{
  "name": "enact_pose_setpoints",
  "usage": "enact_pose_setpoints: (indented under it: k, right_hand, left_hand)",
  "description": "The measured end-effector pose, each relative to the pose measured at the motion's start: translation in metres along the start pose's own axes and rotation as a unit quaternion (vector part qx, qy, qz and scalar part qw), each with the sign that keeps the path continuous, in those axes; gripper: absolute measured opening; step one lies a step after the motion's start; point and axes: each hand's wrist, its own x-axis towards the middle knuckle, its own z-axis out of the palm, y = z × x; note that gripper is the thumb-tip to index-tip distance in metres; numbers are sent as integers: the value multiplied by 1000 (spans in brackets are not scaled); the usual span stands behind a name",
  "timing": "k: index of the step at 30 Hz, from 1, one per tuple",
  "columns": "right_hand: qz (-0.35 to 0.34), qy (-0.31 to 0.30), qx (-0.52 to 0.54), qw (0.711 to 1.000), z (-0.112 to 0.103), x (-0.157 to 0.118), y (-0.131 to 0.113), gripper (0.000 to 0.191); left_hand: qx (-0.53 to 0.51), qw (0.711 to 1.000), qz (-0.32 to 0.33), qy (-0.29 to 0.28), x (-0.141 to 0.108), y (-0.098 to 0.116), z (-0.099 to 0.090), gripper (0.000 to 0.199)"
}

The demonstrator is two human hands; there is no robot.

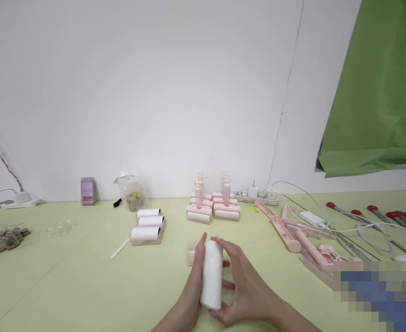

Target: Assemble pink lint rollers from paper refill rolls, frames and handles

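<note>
A smooth white roll [212,275] stands nearly upright between my two hands, low in the centre of the view. My left hand [193,288] presses along its left side, the thumb near the top. My right hand [244,286] curves round its right side, with fingers touching its top and bottom ends. Just behind my left hand, a pale translucent piece [191,252] rests on the table, partly hidden by that hand. To the left lie white rolls [145,234] seated in pink holders.
Pink rollers with upright handles [198,211] stand by the wall. Loose pink parts [285,234], cables, a charger [311,218] and red-ended tools [373,209] lie at right. A plastic tub [132,191] and clear domed pieces [0,240] are at left.
</note>
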Motion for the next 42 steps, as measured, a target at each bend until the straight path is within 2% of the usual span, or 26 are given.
enact_pose_setpoints:
  k: [3,4,5,6,7,9,11,13,16,19,21,24,26,28,30,31,33,35,38,42]
  right_hand:
    - [55,-54,-35,996,-15,6,2,107]
    - [90,-51,-71,992,-27,12,6,100]
    - [136,-38,-115,983,-42,18,12,85]
    - [191,2,-193,962,-59,26,20,56]
    - [226,35,-233,945,-77,33,30,35]
    - [281,69,-279,916,-109,43,53,22]
    - [329,89,-301,891,-128,47,75,23]
    - [365,101,-302,875,-134,45,90,27]
    - [399,113,-275,867,-136,34,99,27]
    - [410,133,-215,876,-143,28,96,21]
    - [402,155,-156,889,-145,29,91,17]
    - [370,187,-47,909,-130,35,78,24]
    - [355,191,26,915,-106,38,62,30]
    - [354,169,91,915,-75,39,40,35]
    - [357,130,168,910,-47,38,15,42]
    - [354,112,250,894,-35,37,4,40]
    - [346,97,316,878,-16,34,-13,39]
    - [347,101,302,882,-2,32,-22,39]
    - [348,112,241,899,13,27,-20,37]
    - [310,136,214,916,16,26,-14,36]
  left_hand:
    - [-19,998,-54,28,-1,-7,3,56]
    - [-36,996,-73,33,0,-11,0,52]
    - [-56,994,-92,34,0,-14,-4,48]
    - [-73,991,-107,29,1,-17,-8,45]
    - [-83,989,-117,20,1,-18,-11,43]
    - [-87,989,-122,0,1,-19,-15,43]
    - [-81,989,-121,-7,-2,-17,-13,43]
    - [-77,990,-116,0,-7,-14,-9,43]
    - [-82,994,-77,16,-13,-10,-3,47]
    - [-87,995,-38,26,-11,-5,-2,55]
    - [-93,994,4,64,-6,-2,-2,58]
    - [-120,980,70,142,6,2,3,54]
    - [-140,972,93,161,13,4,8,52]
    - [-153,968,105,167,18,4,13,52]
    - [-159,965,108,177,21,2,17,55]
    - [-160,965,108,179,22,0,19,57]
    - [-159,966,104,177,21,-4,22,60]
    - [-154,970,91,168,18,-10,23,61]
    - [-130,974,77,166,14,-19,24,59]
    - [-99,969,106,200,16,-21,23,55]
